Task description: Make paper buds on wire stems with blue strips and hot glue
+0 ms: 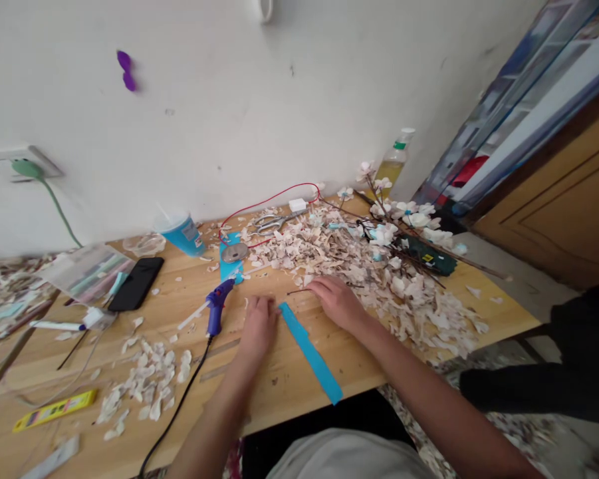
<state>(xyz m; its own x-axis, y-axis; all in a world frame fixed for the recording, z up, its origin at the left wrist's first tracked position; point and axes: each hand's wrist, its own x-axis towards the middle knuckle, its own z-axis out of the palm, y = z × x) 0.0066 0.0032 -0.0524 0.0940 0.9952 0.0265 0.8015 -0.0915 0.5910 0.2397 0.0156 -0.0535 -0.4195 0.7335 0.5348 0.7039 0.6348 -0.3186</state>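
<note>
My left hand [257,326] rests knuckles-up on the wooden table [259,392], fingers curled at the upper end of a long blue strip [311,352] that runs toward the table's front edge. My right hand [337,301] lies just right of the strip's top, fingers bent down at the edge of a big heap of pale petal scraps [359,266], next to a thin dark wire [299,291]. What either hand pinches, if anything, is hidden. A blue glue gun [216,307] lies just left of my left hand, its black cord trailing to the front edge.
A black phone [136,283], blue cup [181,234], scissors [272,223], a red wire [264,203] and flower branches [403,229] lie toward the wall. A smaller scrap pile [147,382] and a yellow cutter [54,409] sit front left. A bottle [393,159] stands at the back right.
</note>
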